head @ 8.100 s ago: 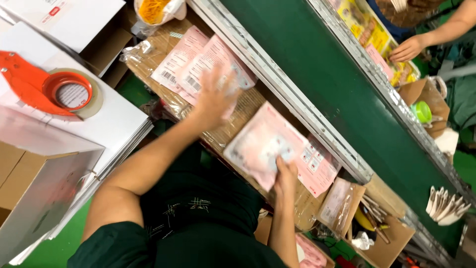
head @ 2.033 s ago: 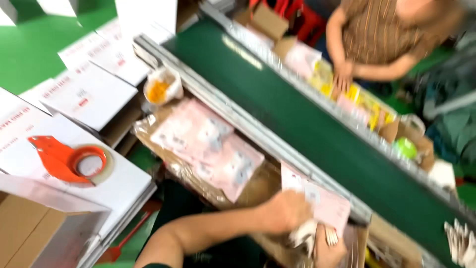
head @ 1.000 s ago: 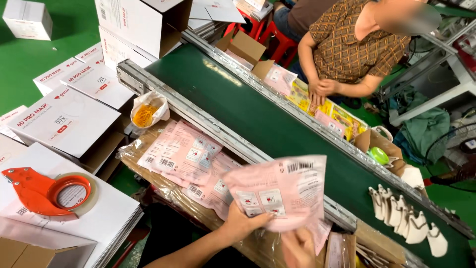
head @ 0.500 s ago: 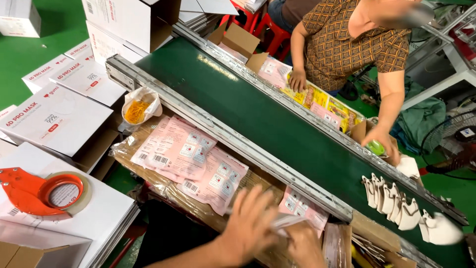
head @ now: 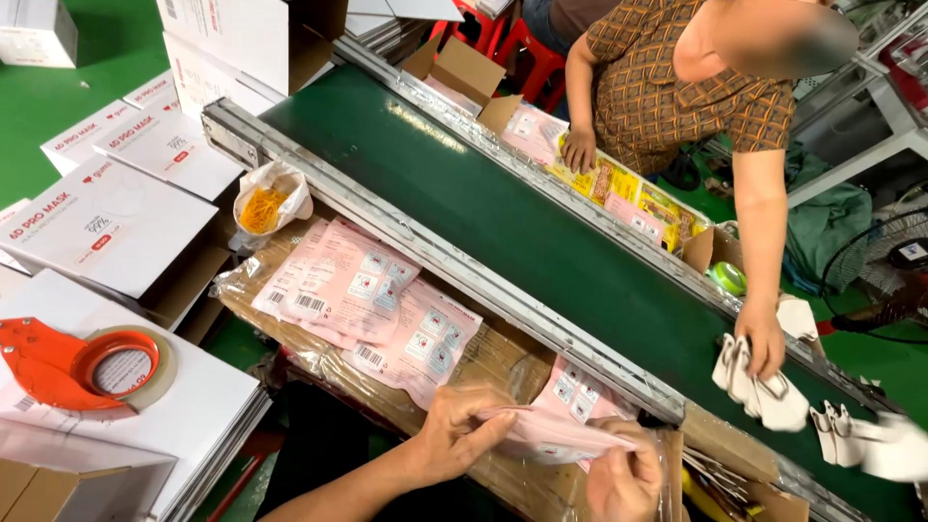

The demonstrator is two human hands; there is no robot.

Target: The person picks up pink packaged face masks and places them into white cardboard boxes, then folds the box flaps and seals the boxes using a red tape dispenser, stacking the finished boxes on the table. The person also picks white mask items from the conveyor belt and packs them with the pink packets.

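Note:
My left hand (head: 462,431) and my right hand (head: 623,474) both pinch one flat pink packet (head: 556,434), held level and edge-on near the bottom of the head view. Under it more pink packets (head: 580,393) lie in a brown carton. Two stacks of the same pink packets (head: 372,302) rest on a plastic-wrapped cardboard surface to the left, beside the green conveyor belt (head: 503,198).
Across the belt a person in a patterned shirt (head: 677,92) holds white masks (head: 764,387) with one hand; yellow and pink packets (head: 619,188) lie by the other. An orange tape dispenser (head: 68,362) sits on white cartons (head: 116,222). A bag of rubber bands (head: 266,203) stands nearby.
The pink packet was raised flat in my left hand, then brought down low; both hands now grip it. The person opposite reached out to the white masks.

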